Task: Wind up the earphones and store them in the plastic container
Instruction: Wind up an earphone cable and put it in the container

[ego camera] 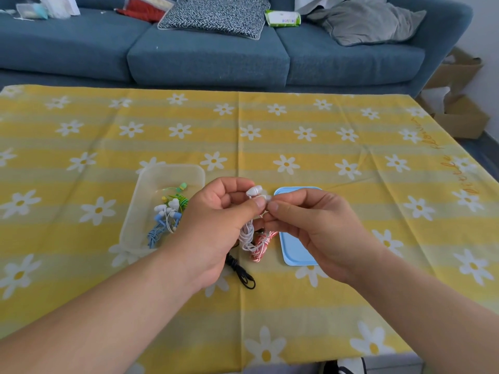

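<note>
Blue sofa cushions (208,55) run along the far side, and the worktop carries a yellow daisy cloth (297,117). Both hands meet above its near middle. The left hand (216,220) grips the white earphones (247,234), thumb pressed just under the two buds. The right hand (310,225) pinches the same cable from the other side, fingertips touching the left thumb.

The wound cord hangs down from the buds toward the near edge, so its long axis is roughly upright, buds on top. The clear plastic container (131,214) stands just left of the left hand, open, with green, white and blue sets (167,211) already inside. That hand looks the nearer one to carry the bundle across, a short move leftward.

The blue lid (294,255) lies under the right hand. Red-striped earphones (263,242) and black earphones (241,273) lie on the cloth below the hands, not yet stored.
</note>
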The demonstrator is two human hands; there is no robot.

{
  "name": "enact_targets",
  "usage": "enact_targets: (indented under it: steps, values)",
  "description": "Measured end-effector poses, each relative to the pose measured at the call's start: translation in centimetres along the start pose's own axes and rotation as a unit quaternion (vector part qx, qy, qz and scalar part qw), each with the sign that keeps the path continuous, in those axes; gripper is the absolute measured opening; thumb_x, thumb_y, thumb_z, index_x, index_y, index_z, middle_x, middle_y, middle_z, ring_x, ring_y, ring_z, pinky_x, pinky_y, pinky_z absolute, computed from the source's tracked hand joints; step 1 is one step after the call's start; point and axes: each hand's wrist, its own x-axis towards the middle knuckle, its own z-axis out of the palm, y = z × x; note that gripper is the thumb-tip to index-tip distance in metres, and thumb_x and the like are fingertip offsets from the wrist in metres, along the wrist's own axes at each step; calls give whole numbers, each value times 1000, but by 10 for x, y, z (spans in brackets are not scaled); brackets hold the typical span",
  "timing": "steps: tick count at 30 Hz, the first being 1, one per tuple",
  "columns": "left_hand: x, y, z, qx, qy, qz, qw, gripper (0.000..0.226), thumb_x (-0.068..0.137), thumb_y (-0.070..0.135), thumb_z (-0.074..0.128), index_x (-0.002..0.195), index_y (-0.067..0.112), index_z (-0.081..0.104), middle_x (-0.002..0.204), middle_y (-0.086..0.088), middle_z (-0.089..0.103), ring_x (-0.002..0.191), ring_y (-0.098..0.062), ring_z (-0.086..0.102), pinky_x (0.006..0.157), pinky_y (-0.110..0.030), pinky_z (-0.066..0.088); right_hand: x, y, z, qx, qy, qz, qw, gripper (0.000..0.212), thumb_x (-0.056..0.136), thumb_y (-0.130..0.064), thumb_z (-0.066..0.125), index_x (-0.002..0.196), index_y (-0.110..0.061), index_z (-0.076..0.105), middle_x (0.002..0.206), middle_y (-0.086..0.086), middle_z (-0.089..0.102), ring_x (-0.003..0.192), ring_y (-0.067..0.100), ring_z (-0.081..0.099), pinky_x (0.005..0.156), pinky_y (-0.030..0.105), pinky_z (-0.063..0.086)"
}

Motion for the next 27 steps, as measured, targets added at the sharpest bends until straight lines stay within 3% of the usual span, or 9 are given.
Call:
enact_targets:
  steps: [6,10,13,18,21,22,24,25,27]
  values:
    - [2,1,-1,-3,2,-8,1000,27,84,-2,77,106,12,70,97,-15,76,88,-23,75,93,-48,59,-1,-2,-1,-20,15,5,1000,5,88,5,70,89,4,75,82,23,73,79,35,72,75,35,60]
    - [3,4,-2,-24,25,-33,999,28,84,-5,76,108,6,69,88,-13,75,75,-21,75,72,-38,62,1,0,0,-85,40,-1,996,11,90,3,69,95,-2,77,95,30,73,81,32,70,77,42,60]
    - [3,11,-7,-34,47,-36,998,26,85,-7,74,108,5,68,81,-8,75,72,-20,75,62,-32,60,2,-1,9,-113,40,-7,993,18,92,3,67,101,-7,77,94,25,75,78,28,71,77,41,61]
    - [5,30,-28,-44,102,-38,993,23,85,-7,74,103,6,69,80,-10,75,66,-19,74,54,-28,58,3,2,40,-203,-28,2,979,43,95,2,59,125,-26,70,104,9,73,78,24,65,77,60,57]
    - [13,43,-61,-22,155,-27,987,23,85,-7,75,102,6,68,86,-15,75,67,-22,74,55,-31,59,7,5,65,-245,-34,-8,969,41,97,-6,59,126,-33,67,99,2,71,76,26,65,74,64,55]
    - [15,47,-73,1,176,-17,984,23,85,-7,75,103,6,68,91,-18,74,67,-22,73,54,-32,60,9,6,73,-246,-34,-8,969,36,97,-9,59,124,-31,68,98,4,71,76,26,68,69,60,57]
    - [22,52,-92,64,212,0,975,24,85,-7,74,105,4,67,98,-21,73,68,-23,72,53,-34,63,14,4,84,-243,-33,4,970,25,98,-11,61,117,-24,72,92,6,73,67,10,70,49,29,57]
    - [26,52,-100,100,224,9,970,24,85,-7,73,106,4,67,100,-21,72,67,-22,71,53,-34,63,16,5,90,-243,-36,10,969,22,98,-11,62,112,-22,74,91,7,75,64,4,68,49,19,53]
    - [35,48,-109,183,234,33,954,21,86,-5,71,102,8,66,98,-16,72,67,-22,70,55,-34,64,21,8,97,-246,-41,13,968,20,97,-10,62,105,-20,76,89,9,77,69,6,70,62,24,60]
